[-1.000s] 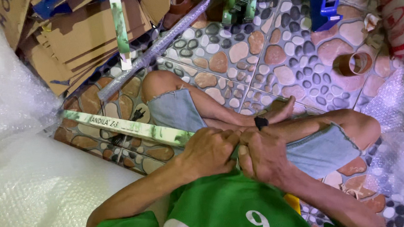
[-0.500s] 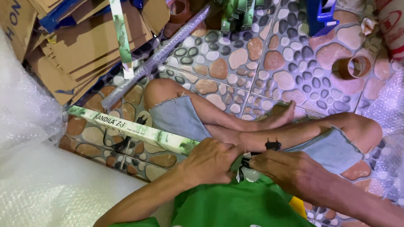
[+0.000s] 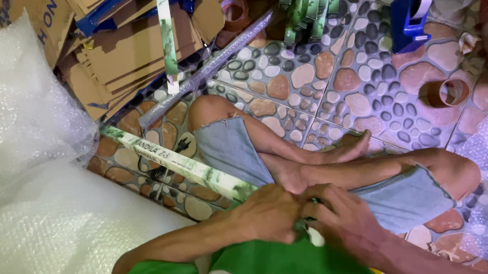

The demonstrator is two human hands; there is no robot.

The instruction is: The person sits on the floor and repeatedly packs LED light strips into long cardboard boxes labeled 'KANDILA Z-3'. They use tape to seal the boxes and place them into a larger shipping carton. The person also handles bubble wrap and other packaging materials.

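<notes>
Gripping long green-white box point(image 3: 178, 165): left hand point(image 3: 268, 213); right hand point(image 3: 342, 221) beside.

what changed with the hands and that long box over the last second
The right hand slid lower and further right, and the small dark thing once at its fingertips is nearly hidden between the hands. The left hand kept its grip on the near end of the long green and white box, which stayed slanted across the left knee. The crossed legs, cardboard stack and blue tape dispenser lie as before.
</notes>
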